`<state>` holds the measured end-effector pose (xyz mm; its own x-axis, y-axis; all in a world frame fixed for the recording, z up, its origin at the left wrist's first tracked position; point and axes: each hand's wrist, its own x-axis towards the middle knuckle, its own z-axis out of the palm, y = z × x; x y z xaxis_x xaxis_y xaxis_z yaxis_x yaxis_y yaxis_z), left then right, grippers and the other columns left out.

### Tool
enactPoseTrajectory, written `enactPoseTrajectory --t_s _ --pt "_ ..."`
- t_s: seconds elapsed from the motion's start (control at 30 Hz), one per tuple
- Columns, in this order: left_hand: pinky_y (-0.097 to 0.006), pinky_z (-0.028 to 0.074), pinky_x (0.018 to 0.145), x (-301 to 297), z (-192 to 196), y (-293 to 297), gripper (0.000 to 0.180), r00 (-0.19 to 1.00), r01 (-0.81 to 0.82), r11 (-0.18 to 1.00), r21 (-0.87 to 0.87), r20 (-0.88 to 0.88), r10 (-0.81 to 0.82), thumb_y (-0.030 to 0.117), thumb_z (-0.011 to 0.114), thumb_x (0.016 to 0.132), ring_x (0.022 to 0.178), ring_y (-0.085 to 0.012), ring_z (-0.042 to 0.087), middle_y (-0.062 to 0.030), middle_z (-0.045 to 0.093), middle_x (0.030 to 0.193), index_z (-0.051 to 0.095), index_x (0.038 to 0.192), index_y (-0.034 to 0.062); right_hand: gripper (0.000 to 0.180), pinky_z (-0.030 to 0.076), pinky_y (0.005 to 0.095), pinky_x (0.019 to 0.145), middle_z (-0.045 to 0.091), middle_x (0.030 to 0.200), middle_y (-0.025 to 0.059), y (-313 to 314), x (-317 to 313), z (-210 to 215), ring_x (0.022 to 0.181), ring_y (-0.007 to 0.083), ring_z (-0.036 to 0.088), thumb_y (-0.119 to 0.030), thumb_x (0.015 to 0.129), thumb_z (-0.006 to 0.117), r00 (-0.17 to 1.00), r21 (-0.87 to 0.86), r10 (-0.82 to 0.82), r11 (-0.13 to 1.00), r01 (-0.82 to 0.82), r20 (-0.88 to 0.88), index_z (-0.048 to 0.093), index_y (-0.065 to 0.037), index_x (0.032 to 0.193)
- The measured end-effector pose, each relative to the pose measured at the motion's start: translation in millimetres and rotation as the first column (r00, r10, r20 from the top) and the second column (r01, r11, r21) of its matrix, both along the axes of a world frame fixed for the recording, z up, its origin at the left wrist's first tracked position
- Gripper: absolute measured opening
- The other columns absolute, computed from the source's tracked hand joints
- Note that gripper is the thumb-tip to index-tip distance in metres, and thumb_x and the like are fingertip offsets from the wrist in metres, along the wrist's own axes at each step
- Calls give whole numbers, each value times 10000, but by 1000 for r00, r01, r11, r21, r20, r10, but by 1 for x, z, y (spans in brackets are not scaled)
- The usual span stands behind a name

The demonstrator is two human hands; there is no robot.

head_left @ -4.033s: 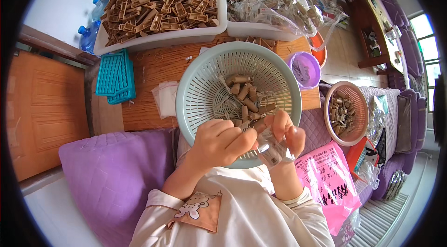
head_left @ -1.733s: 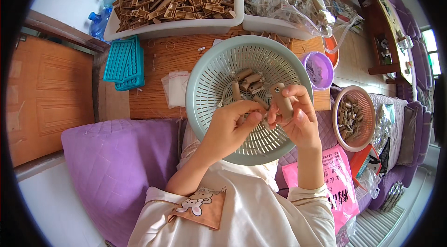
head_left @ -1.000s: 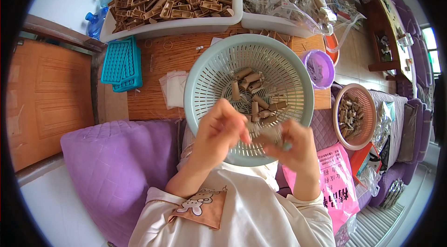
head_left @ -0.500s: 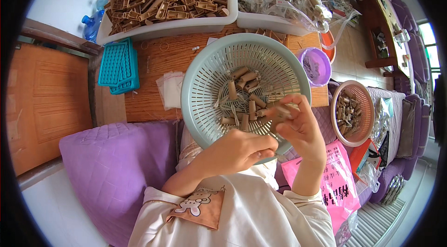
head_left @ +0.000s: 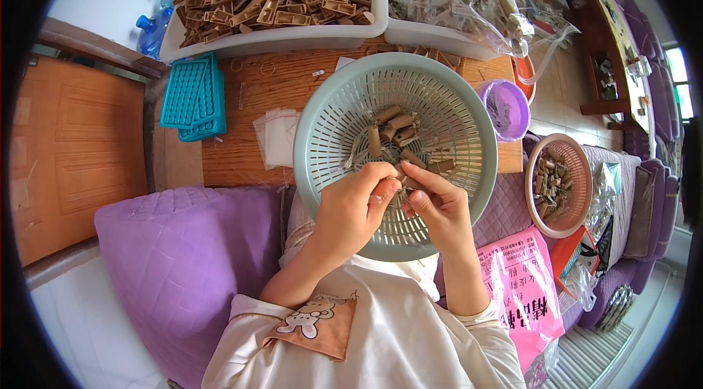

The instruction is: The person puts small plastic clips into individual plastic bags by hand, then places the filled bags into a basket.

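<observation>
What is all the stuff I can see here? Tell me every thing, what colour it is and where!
Basket: one, pale green, in the middle on the lap.
Small brown pieces: several, in the basket.
Big trays: two, white, at the top, full of brown and grey pieces.
Grid trays: a stack, teal, on the wooden table, left.
Small clear bags: a few, beside the basket.
Cup: one, purple, right of the basket.
Small basket: one, brownish pink, far right.
Bag: one, pink, lower right.
Cushion: one, purple, lower left.
Bottles: blue, upper left.
Left hand: pinching a brown piece over the basket.
Right hand: at the same piece.
</observation>
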<state>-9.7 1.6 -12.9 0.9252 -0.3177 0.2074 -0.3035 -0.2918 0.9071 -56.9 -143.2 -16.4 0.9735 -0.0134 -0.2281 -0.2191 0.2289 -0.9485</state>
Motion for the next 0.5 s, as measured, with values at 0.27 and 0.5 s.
enactPoseTrajectory --t_s 0.27,0.5 --pt "-310 380 479 52 -38 75 180 789 -608 766 207 54 612 192 535 827 480 -193 465 -70 491 548 507 777 21 333 472 200 672 561 1034 114 -23 5 1 824 93 548 28 809 521 946 8 -325 946 325 7 420 7 1126" --pt "-416 444 641 69 -121 127 321 763 -560 501 660 174 623 332 620 738 713 -349 581 -143 595 704 547 805 26 267 483 210 688 551 1000 74 -24 4 -7 857 92 538 0 811 546 964 69 -267 962 265 8 465 8 1065"
